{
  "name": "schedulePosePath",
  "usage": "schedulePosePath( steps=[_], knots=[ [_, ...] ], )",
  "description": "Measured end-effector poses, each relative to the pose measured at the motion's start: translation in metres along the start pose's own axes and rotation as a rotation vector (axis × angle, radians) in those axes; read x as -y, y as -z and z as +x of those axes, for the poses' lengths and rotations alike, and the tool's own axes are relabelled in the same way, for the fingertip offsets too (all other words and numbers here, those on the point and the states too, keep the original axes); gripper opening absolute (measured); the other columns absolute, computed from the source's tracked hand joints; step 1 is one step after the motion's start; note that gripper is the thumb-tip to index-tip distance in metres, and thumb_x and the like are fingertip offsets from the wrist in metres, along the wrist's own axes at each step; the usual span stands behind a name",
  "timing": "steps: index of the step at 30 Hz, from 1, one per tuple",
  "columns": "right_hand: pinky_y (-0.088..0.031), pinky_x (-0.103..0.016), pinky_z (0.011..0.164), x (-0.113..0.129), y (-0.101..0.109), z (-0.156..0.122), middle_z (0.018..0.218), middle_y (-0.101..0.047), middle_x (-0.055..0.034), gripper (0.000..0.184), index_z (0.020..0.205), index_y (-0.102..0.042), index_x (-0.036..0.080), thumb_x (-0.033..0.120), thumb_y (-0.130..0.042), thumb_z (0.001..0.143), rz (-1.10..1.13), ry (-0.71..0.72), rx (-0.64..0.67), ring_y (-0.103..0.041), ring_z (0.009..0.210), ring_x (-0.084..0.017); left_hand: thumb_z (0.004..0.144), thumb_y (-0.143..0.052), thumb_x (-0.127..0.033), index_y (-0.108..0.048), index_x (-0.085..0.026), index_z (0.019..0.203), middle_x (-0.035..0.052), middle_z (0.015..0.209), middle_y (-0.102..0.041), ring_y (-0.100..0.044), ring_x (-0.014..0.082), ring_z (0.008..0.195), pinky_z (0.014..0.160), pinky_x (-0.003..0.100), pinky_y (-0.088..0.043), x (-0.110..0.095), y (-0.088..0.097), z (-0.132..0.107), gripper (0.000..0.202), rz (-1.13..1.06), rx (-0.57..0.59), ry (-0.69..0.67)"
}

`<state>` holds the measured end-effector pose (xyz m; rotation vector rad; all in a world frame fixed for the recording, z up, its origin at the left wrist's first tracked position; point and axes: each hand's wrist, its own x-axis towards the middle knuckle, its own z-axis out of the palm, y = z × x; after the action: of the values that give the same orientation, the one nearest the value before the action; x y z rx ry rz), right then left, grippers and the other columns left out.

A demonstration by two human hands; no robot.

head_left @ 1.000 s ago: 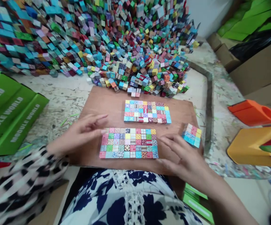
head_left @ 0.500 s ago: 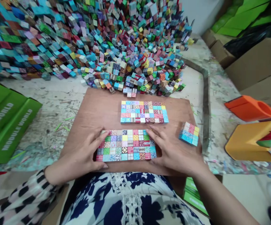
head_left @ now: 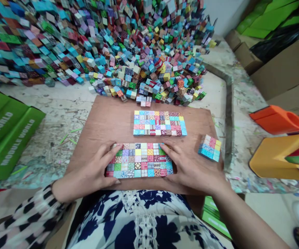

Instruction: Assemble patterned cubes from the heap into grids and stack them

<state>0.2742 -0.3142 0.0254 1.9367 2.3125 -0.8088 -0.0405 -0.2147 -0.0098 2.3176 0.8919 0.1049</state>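
Note:
A flat rectangular block of small patterned cubes point(head_left: 140, 160) lies on the brown wooden board point(head_left: 108, 121) close to my body. My left hand point(head_left: 97, 166) clasps its left end, fingers at the far corner and thumb along the near edge. At the opposite end, my right hand point(head_left: 188, 166) grips in the same way. Farther back on the board sits a second rectangle of cubes point(head_left: 160, 123), untouched. A smaller cluster of joined cubes point(head_left: 209, 148) stands near the board's right edge, beyond my right hand.
A big heap of loose cubes point(head_left: 139, 52) covers the back of the table. Green "MODULE WORLD" boxes point(head_left: 12, 135) stand at the left. On the right are an orange container point(head_left: 276, 119), a yellow container point(head_left: 276, 157) and cardboard boxes point(head_left: 284, 72).
Both hands keep their hold on the near block of cubes, with barely any movement. The view has shifted slightly.

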Motion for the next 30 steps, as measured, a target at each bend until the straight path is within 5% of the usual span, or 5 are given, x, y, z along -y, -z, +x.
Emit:
schedulePosePath(
  steps=[16,24,30],
  knots=[
    [-0.041,-0.048,0.111,-0.013,-0.005,-0.005,0.156,-0.03,-0.01,0.088,0.155,-0.021,0.024,0.035,-0.062,0.078,0.076,0.033,-0.071,-0.039,0.137,-0.034,0.081,-0.069,-0.034,-0.01,-0.037,0.155,0.0109,0.154,-0.023,-0.032,0.0365,0.139,0.112,0.049,-0.036,-0.003,0.0,0.009,0.095,-0.003,0.067,-0.055],
    [-0.046,-0.054,0.103,-0.019,-0.005,-0.008,0.16,-0.019,-0.0096,0.094,0.155,-0.02,0.029,0.047,-0.068,0.076,-0.002,0.061,-0.046,-0.038,0.136,-0.04,0.075,-0.07,-0.059,-0.007,-0.034,0.155,0.012,0.162,-0.008,-0.019,0.0392,0.145,0.113,0.052,-0.032,-0.004,0.0,0.007,0.105,0.064,0.071,-0.035],
    [-0.048,-0.049,0.098,-0.01,0.0,-0.013,0.15,-0.037,-0.0133,0.082,0.151,-0.032,0.025,0.056,-0.064,0.081,-0.107,0.061,-0.137,-0.048,0.125,-0.036,0.075,-0.059,-0.072,-0.029,-0.027,0.152,0.0144,0.154,-0.035,-0.043,0.0404,0.128,0.104,0.054,-0.035,-0.018,0.005,0.01,0.094,0.342,-0.023,-0.024]
  ],
)
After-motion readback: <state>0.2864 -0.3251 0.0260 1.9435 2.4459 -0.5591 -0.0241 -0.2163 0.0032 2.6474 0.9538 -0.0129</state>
